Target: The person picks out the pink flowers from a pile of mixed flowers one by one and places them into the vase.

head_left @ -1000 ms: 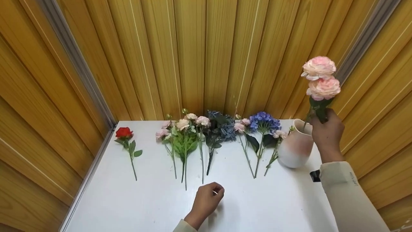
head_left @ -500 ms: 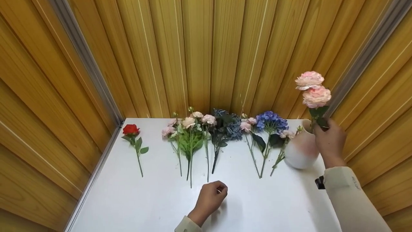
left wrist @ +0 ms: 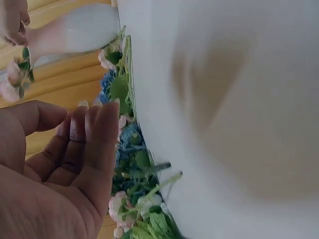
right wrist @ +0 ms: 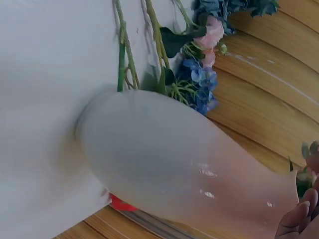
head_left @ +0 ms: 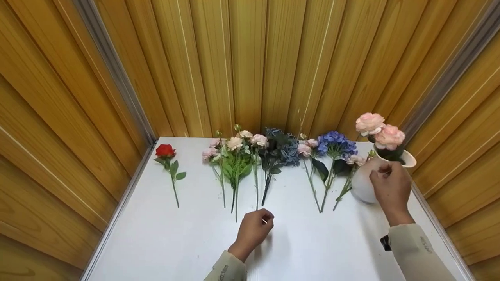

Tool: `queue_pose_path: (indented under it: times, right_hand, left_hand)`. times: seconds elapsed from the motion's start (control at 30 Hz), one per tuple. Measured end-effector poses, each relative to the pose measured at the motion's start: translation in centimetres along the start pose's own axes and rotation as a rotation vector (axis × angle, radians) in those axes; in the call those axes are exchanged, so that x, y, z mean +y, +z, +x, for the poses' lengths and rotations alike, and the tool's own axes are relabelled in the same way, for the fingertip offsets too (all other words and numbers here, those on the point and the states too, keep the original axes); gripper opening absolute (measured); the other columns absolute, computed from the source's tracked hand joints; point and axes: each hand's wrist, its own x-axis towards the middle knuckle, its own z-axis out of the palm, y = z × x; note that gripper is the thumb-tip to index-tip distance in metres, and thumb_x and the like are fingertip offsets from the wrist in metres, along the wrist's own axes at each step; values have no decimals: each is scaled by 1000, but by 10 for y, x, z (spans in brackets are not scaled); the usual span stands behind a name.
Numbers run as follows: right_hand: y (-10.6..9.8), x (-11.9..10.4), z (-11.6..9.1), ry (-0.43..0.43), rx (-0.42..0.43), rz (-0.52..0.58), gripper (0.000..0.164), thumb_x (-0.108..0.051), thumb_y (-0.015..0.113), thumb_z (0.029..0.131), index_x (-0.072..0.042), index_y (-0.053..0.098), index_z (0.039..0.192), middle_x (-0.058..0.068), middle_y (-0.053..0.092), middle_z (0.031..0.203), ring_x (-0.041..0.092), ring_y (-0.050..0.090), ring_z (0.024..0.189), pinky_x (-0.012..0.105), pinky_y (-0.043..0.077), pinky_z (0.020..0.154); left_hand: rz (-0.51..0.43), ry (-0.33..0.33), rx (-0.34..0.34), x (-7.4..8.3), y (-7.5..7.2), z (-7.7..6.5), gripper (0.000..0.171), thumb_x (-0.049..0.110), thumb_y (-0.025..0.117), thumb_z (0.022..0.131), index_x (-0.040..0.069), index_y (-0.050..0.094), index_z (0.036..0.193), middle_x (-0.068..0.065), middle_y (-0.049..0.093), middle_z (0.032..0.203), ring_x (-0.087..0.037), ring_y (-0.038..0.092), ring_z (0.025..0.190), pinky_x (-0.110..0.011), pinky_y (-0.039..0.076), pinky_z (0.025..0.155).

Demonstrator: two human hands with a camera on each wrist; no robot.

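A pale pink and white vase stands at the right, its front partly hidden by my right hand. Two large pink blooms rise from the vase's mouth, leaning left, with dark green leaves at the opening. The right fingers are loosely curled close to the vase's neck, with no stem between them; in the right wrist view the fingertips are right at the rim. My left hand hovers over the front of the table with relaxed, bent fingers and holds nothing, as the left wrist view confirms.
A red rose lies at the left of the white table. Several pink flowers with green leaves, dark blue flowers and a purple-blue hydrangea lie along the back. Wood-patterned walls enclose the table.
The pink blooms have come down into the vase and my right hand has let go of their stem, moving lower and nearer. The vase's mouth shows farther right. The left hand stays nearly still.
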Motion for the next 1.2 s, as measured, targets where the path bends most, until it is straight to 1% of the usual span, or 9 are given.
queue_pose_path:
  times: [0.13, 0.2, 0.3, 0.37, 0.53, 0.67, 0.8, 1.0, 1.2]
  right_hand:
    - [28, 3, -34, -123, -58, 0, 15, -6, 78, 101, -3, 66, 110, 17, 75, 106, 23, 61, 93, 19, 42, 77]
    - [43, 5, -55, -171, -123, 0, 14, -4, 80, 100, -6, 68, 105, 14, 76, 102, 23, 63, 90, 22, 46, 76]
    - [66, 5, -81, -208, -232, -8, 14, -3, 81, 99, -9, 69, 103, 10, 76, 98, 21, 64, 88, 28, 49, 75]
    - [80, 5, -96, -195, -310, -4, 14, -4, 81, 100, -10, 69, 103, 8, 76, 99, 22, 65, 89, 29, 49, 75]
    - [109, 1, -125, -89, -466, 9, 10, -6, 78, 102, -10, 69, 105, 5, 76, 102, 16, 63, 90, 27, 49, 74]
    - [125, -7, -140, -26, -534, 40, 10, -7, 77, 102, -10, 68, 106, 3, 76, 103, 13, 61, 89, 24, 48, 72]
    - [132, -14, -147, -4, -553, 54, 10, -8, 77, 101, -10, 69, 107, 3, 76, 103, 13, 60, 89, 24, 47, 70]
    - [135, -17, -153, 18, -561, 51, 11, -8, 78, 100, -10, 70, 107, 3, 76, 103, 14, 61, 89, 23, 48, 70]
    - [134, -18, -152, 23, -569, 70, 9, -9, 76, 101, -9, 71, 108, 4, 77, 104, 14, 61, 90, 23, 48, 71]
  left_hand:
    - [118, -45, 208, -23, -8, 16, 5, 9, 80, 99, 11, 80, 103, 0, 77, 91, -12, 67, 79, -34, 56, 68]
    - [145, -78, 304, -36, -11, 24, 8, 10, 82, 99, 10, 76, 104, -2, 73, 93, -16, 67, 80, -39, 56, 67]
    - [166, -106, 404, -48, -19, 42, 16, 13, 84, 101, 10, 71, 110, -9, 70, 102, -25, 71, 85, -48, 59, 69]
    - [191, -118, 434, -54, -23, 52, 21, 17, 85, 103, 9, 69, 115, -13, 69, 109, -32, 73, 93, -53, 62, 72]
    - [212, -176, 421, -64, -26, 66, 37, 20, 87, 102, 2, 71, 130, -22, 71, 124, -43, 75, 110, -62, 66, 85]
    - [200, -194, 405, -70, -28, 70, 39, 16, 89, 100, -4, 73, 129, -24, 78, 117, -44, 79, 107, -60, 67, 89]
    - [158, -205, 377, -76, -29, 75, 27, 12, 88, 99, -4, 77, 118, -22, 82, 101, -42, 81, 97, -57, 67, 83]
    - [23, -282, 316, -78, -34, 77, 9, 9, 82, 102, 1, 82, 107, -16, 83, 99, -33, 81, 92, -50, 66, 79]
    - [-73, -238, 305, -75, -37, 75, 15, 6, 81, 104, -1, 82, 116, -14, 84, 103, -24, 79, 92, -43, 66, 79]
